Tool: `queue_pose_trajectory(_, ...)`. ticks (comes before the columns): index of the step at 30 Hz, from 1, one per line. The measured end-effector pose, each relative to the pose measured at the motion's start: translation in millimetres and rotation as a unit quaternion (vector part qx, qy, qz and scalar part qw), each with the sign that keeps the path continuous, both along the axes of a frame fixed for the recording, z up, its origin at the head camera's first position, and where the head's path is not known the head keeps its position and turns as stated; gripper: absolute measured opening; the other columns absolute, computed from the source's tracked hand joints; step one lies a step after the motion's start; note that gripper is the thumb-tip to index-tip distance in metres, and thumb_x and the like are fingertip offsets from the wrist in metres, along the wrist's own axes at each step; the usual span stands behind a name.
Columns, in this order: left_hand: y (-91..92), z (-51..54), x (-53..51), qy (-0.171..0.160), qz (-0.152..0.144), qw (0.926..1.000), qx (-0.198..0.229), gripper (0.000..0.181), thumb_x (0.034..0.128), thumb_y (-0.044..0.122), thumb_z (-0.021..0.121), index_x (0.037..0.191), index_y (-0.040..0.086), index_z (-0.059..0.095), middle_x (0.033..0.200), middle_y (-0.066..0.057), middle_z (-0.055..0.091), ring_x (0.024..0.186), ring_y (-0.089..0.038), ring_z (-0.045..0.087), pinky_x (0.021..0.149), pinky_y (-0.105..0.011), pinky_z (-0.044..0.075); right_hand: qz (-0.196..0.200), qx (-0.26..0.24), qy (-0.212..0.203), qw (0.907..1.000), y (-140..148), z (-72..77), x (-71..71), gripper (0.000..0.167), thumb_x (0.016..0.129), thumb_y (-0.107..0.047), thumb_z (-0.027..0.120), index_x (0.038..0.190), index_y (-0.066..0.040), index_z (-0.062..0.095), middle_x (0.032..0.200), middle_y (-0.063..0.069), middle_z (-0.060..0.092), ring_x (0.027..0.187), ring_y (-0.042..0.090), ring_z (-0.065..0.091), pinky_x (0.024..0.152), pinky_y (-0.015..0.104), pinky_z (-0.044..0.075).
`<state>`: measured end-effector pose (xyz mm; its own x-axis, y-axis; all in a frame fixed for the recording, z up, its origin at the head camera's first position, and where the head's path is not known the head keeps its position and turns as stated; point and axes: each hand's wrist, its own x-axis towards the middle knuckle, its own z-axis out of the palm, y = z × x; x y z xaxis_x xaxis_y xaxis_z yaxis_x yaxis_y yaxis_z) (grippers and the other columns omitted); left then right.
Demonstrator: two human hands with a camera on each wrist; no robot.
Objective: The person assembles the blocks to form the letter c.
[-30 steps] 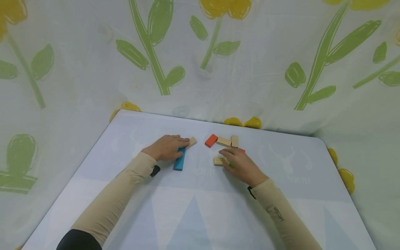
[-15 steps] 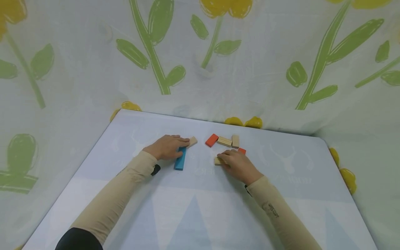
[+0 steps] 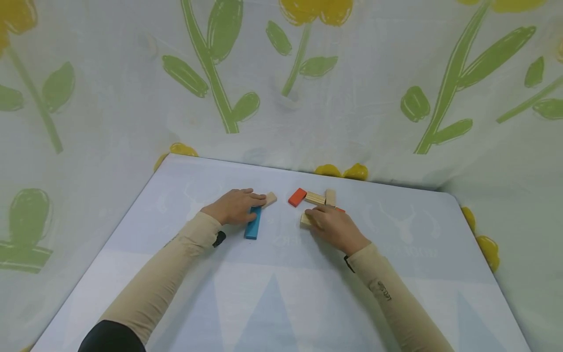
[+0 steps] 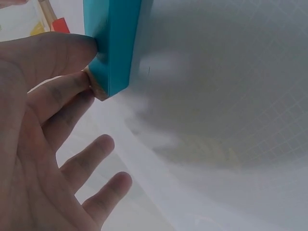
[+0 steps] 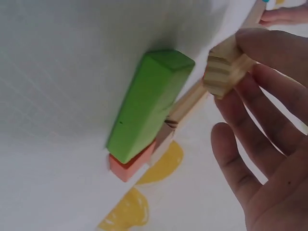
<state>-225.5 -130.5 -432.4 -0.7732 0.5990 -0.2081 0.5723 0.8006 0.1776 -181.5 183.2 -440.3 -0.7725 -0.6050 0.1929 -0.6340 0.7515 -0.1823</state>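
My left hand (image 3: 235,206) stays at the left end of a row of blocks. Its thumb presses the side of a blue block (image 4: 113,43), and its index and middle fingertips meet the block's far end, by a pale wooden block (image 3: 270,199). The other two fingers are spread. With thumb and fingers my right hand (image 3: 336,227) pinches a striped wooden block (image 5: 219,72), which looks raised off the table in the right wrist view. Near that hand a green block (image 5: 144,101) lies against a red block (image 5: 127,166); in the head view the hand hides the green one.
Behind the right hand an orange-red block (image 3: 297,197), a grooved wooden block (image 3: 315,198) and a plain wooden block (image 3: 330,196) form a bent line. The white table (image 3: 272,303) ends at a flower-printed curtain (image 3: 352,112).
My right hand took hold of the striped wooden block and shifted it slightly away from me, covering the green block in the head view. The left hand has stayed put.
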Motion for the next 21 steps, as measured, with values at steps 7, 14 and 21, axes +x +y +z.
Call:
queue_pose_trajectory(7, -0.6, 1.3, 0.7, -0.007, 0.004, 1.0000, 0.005, 0.055, 0.0983, 0.021, 0.055, 0.152, 0.013, 0.049, 0.157, -0.001, 0.045, 0.146, -0.038, 0.036, 0.118, -0.053, 0.031, -0.021, -0.059, 0.038, 0.9973, -4, 10.6, 3.2, 0.043, 0.084, -0.015, 0.084, 0.124, -0.010, 0.071, 0.112, 0.008, 0.072, 0.096, 0.023, 0.068, 0.083, 0.040, 0.058)
queue_pose_trajectory(14, -1.8, 0.7, 0.5, -0.001, 0.000, 1.0000, 0.009, 0.055, 0.0976, 0.021, 0.056, 0.151, 0.013, 0.050, 0.156, -0.001, 0.046, 0.145, -0.038, 0.038, 0.117, -0.053, 0.032, -0.029, -0.106, 0.074, 0.9911, -16, 20.4, 7.6, 0.038, 0.084, -0.016, 0.083, 0.120, -0.010, 0.072, 0.108, 0.006, 0.071, 0.087, 0.020, 0.067, 0.072, 0.035, 0.057)
queue_pose_trajectory(21, -1.9, 2.5, 0.4, -0.001, 0.002, 1.0000, 0.004, 0.055, 0.0984, 0.022, 0.056, 0.152, 0.014, 0.049, 0.156, 0.000, 0.046, 0.145, -0.038, 0.037, 0.118, -0.052, 0.032, -0.026, -0.143, 0.079, 0.9862, -30, 29.8, 13.3, 0.035, 0.085, -0.019, 0.082, 0.118, -0.010, 0.073, 0.108, 0.005, 0.070, 0.088, 0.016, 0.063, 0.071, 0.032, 0.056)
